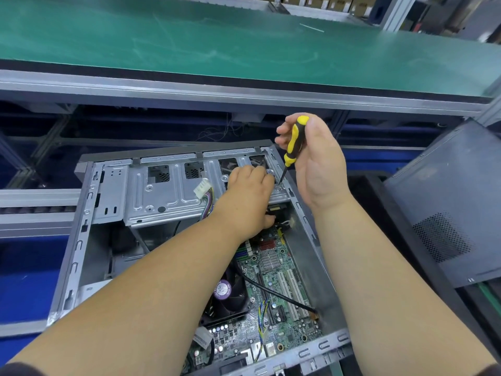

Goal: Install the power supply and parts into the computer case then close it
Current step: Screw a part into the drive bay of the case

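- The computer case (81,240) is lying open on its side on the bench, with the drive cage (162,191) filling its far end; every place below is given relative to that cage.
- The right hand (317,164) is gripping a yellow-and-black screwdriver (294,143), fingers curled round the handle, above the cage's right end.
- The screwdriver's long axis is running steeply down and slightly left, and its tip is meeting a screw (278,188) at the cage's right near corner.
- The left hand (250,191) is resting on the cage just left of that screw, fingers fairly flat and pressing on the metal; whether its thumb is gripping anything below the cage edge I cannot tell.
- The right hand is the working one, directly above the screw, so the coming turn looks to depend on keeping the shaft in line with the screw.
- The motherboard (271,294) is lying nearer than the cage.
- A dark side panel (447,202) is leaning well right of it.
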Tool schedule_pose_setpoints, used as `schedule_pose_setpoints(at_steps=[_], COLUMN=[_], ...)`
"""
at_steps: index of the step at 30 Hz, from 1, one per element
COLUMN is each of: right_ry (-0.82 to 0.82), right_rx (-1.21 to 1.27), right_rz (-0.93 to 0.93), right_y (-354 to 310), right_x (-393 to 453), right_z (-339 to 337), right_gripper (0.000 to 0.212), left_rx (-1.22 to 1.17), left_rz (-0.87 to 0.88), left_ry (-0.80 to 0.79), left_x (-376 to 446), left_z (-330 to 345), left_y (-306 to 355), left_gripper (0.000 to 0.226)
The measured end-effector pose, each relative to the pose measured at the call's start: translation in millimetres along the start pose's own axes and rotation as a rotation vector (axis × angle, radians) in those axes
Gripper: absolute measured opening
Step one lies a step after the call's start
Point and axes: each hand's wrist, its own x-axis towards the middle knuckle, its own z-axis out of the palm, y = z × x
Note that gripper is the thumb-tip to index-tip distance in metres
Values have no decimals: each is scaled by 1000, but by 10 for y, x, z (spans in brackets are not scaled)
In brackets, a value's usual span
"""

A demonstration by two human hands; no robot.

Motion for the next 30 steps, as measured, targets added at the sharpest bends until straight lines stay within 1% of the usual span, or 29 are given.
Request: schedule_pose_setpoints(at_steps=[3, 5, 7, 8, 10, 12, 13, 16, 20, 24, 26, 29, 30], right_ry=[4, 2, -6, -8, -14, -17, -17, -7, -8, -18, -13, 3, 7], right_rx=[6, -17, -6, 20, 57, 31, 9, -28, -32, 43, 27, 6, -10], right_rz=[28, 26, 29, 29, 17, 8, 10, 28, 24, 7, 14, 42, 41], right_y=[-1, 2, 6, 3, -1, 4, 14, 22, 9, 10, 6, -3, -4], right_x=[23, 24, 20, 15, 10, 1, 1, 13, 17, -6, -9, 5, 9], right_z=[1, 8, 16, 20, 2, -23, -27, -12, 9, -11, -9, 9, 13], right_gripper=[4, 12, 7, 12, 30, 36, 33, 11, 13, 34, 30, 10, 10], left_rx=[1, 7, 6, 2, -2, -2, -1, 3, -8, -21, -15, -11, -13], left_rz=[-1, -1, -2, -4, -4, -4, -4, -2, -2, -1, 1, -1, -2], left_ry=[1, 0, -3, -6, -7, -6, -5, -8, 1, 14, 13, 11, 12], left_x=[-3, 0, 3, 3, 1, -3, -4, -3, 1, 3, -1, 0, 1], left_z=[1, 0, -5, -7, -11, -13, -12, -8, 0, 3, 6, 7, 5], left_y=[2, 4, 5, 4, 3, 5, 5, 5, 1, -5, -1, 2, 1], left_gripper=[68, 68, 68, 68, 68, 68, 68, 70, 68, 65, 65, 65, 65])
